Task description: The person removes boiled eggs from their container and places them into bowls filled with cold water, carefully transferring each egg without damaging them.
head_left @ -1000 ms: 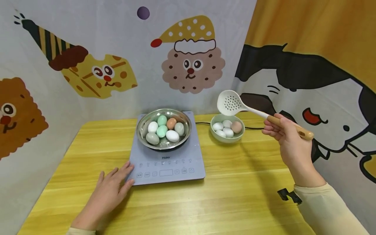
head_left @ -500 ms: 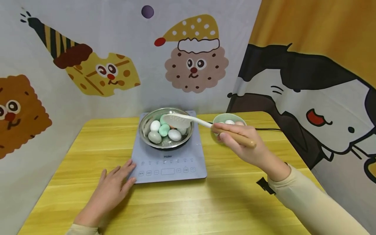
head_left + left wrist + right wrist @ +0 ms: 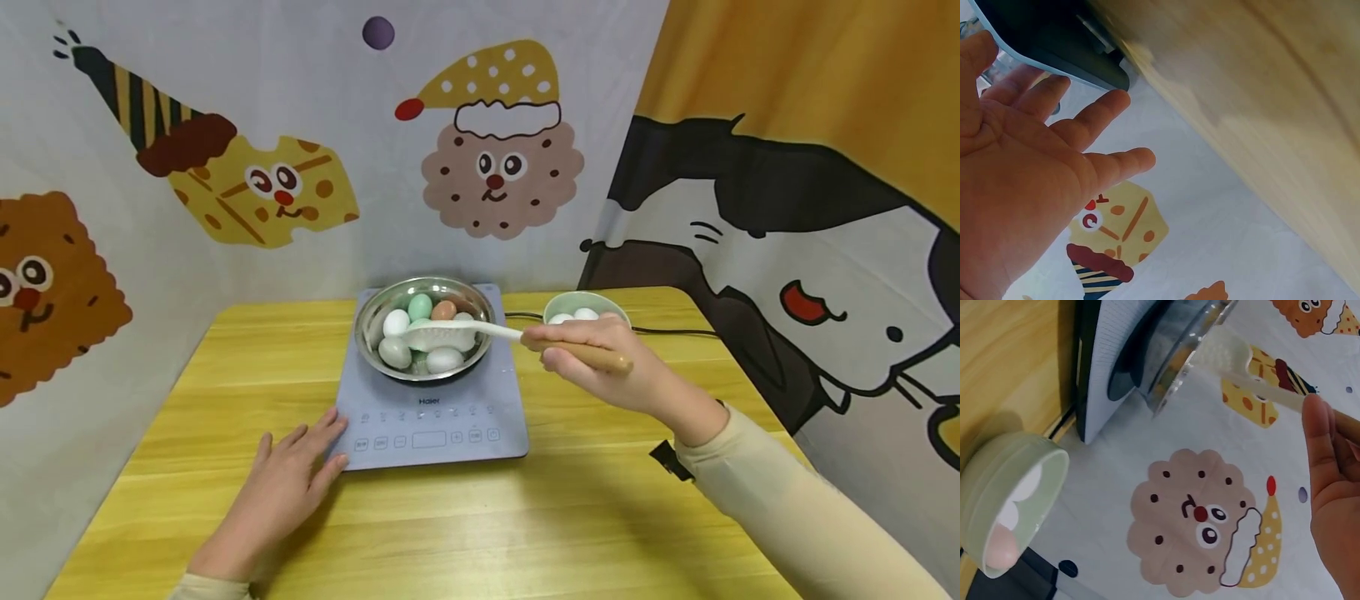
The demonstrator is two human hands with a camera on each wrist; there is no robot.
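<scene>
My right hand [image 3: 600,358] grips the wooden handle of a white slotted spoon [image 3: 498,331]. The spoon's perforated head lies over the eggs in a shallow steel bowl [image 3: 365,346], hiding some of them. White, green, brown and grey eggs [image 3: 396,352] show around it. The bowl stands on a pale blue-grey induction cooker [image 3: 435,427]. My left hand [image 3: 277,492] rests at the cooker's front left corner, fingers spread and fairly straight. In the left wrist view, the fingers of the left hand [image 3: 1041,150] reach to the cooker's edge [image 3: 1054,65].
A pale green bowl [image 3: 576,298] with several white and pinkish eggs stands right of the cooker, partly behind my right hand. A black cord [image 3: 675,332] runs along the back of the wooden table [image 3: 450,533]. A printed cloth [image 3: 285,50] hangs behind.
The right hand has brought the slotted spoon left from above the green bowl to the steel bowl, then slightly lower and nearer the front over the eggs. The left hand stays at the cooker.
</scene>
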